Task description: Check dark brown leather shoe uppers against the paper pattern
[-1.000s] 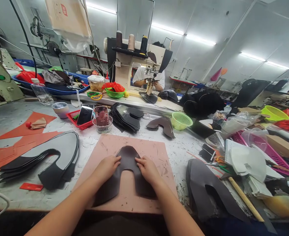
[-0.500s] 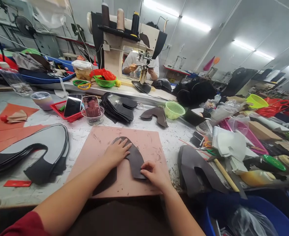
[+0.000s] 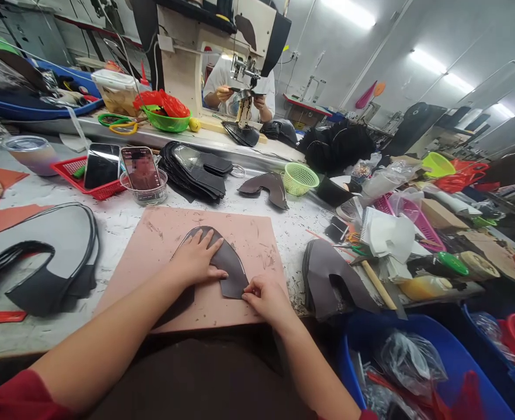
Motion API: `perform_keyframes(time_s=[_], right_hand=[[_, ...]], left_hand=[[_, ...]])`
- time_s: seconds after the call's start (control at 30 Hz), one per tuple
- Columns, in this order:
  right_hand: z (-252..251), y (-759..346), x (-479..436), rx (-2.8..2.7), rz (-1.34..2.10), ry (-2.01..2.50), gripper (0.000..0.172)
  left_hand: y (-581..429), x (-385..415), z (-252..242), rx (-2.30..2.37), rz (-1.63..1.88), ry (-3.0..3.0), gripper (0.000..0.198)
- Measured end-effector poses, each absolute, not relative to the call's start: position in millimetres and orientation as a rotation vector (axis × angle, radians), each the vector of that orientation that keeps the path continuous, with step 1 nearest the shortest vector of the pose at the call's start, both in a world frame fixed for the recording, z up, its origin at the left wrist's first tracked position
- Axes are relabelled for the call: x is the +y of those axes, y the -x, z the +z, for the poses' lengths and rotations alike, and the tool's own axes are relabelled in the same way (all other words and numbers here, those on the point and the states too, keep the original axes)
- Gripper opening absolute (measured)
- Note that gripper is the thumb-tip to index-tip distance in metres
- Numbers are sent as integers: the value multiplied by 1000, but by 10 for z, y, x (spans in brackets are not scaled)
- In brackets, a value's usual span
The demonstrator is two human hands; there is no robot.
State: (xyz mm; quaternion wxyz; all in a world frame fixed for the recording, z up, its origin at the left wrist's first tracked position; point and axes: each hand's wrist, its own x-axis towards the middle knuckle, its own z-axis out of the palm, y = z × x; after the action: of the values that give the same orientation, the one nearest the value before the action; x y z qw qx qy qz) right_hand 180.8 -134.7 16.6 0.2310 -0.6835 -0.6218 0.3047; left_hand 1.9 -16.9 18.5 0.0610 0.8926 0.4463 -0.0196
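Observation:
A dark grey-brown, horseshoe-shaped shoe-upper piece (image 3: 232,268) lies on a pink board (image 3: 130,251) in front of me. My left hand (image 3: 198,259) rests flat across its curved top with the fingers spread, covering part of it. At the lower corner of the right leg, my right hand (image 3: 266,297) pinches the edge between thumb and fingers. The left leg of the piece is partly hidden under my left forearm. Beside the board on the right lies a stack of similar dark pieces (image 3: 323,271).
Grey-and-black cut pieces (image 3: 71,256) lie at left. Behind the board are phones (image 3: 140,169), a red basket (image 3: 71,172), black pieces (image 3: 191,172) and a green basket (image 3: 300,178). A hammer (image 3: 378,284) lies at right, above a blue bin (image 3: 437,356). Across the table, a person works at a sewing machine (image 3: 183,64).
My view has tilted down and shifted right, so everything sits higher and further left. The left hand's fingers are spread wider on the piece. My right hand keeps its pinch at the corner.

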Motion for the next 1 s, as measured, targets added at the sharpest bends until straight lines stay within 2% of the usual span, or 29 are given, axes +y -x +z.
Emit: perform_keyframes(time_s=[0.17, 0.27, 0.33, 0.43, 0.5, 0.7, 0.87, 1.0], right_hand=[[320, -2118, -1514, -1670, 927, 1904, 9], [440, -2078, -1400, -1654, 839, 1783, 12], [476, -1897, -1191, -1719, 787, 1643, 19], [407, -1521, -783, -1804, 732, 1479, 36], [283, -1305, -541, -1794, 692, 1466, 43], [-81, -1096, -298, -1960, 578, 1522, 48], [-61, -1052, -377, -2154, 414, 1647, 44], [-10, -1013, -407, -2222, 406, 1704, 54]], left_hand=[[-47, -185, 233, 1340, -121, -2695, 94], [-36, -147, 218, 1337, -101, -2709, 92], [-11, -105, 196, 1314, -37, -2743, 81], [44, -64, 159, 1244, 97, -2806, 46], [80, -69, 132, 1239, 156, -2822, 34], [157, -156, 53, 1381, 254, -2775, 35], [322, -367, 15, 1327, 268, -2808, 40], [536, -726, -48, 1394, 240, -2791, 48]])
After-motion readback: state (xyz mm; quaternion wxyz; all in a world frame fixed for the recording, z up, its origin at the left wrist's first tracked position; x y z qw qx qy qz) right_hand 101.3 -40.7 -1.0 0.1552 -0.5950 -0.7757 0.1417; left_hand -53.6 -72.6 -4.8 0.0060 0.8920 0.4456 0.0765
